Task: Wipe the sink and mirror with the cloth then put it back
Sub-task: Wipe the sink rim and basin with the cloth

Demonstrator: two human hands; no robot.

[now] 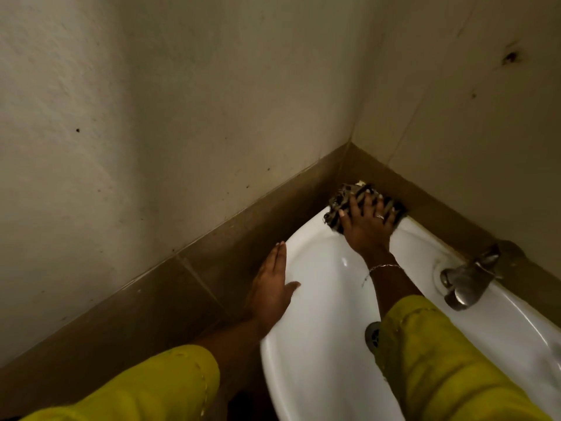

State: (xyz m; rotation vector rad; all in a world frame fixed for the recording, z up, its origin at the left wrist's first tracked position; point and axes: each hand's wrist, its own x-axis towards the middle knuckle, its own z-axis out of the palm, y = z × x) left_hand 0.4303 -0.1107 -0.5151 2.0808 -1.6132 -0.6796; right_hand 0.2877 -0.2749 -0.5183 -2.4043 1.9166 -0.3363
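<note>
A white ceramic sink (318, 299) is fixed in the corner of the room. A dark patterned cloth (343, 197) lies on the sink's far rim, right in the corner. My right hand (365, 221) presses flat on the cloth with fingers spread. My left hand (273, 284) rests flat on the sink's left rim, fingers straight, thumb over the inner edge. No mirror is in view.
A metal tap (469, 279) stands on the sink's back rim at the right. The drain (372, 332) shows partly beside my right sleeve. Brown tiles (212, 262) line the wall beside the sink, with pale walls above.
</note>
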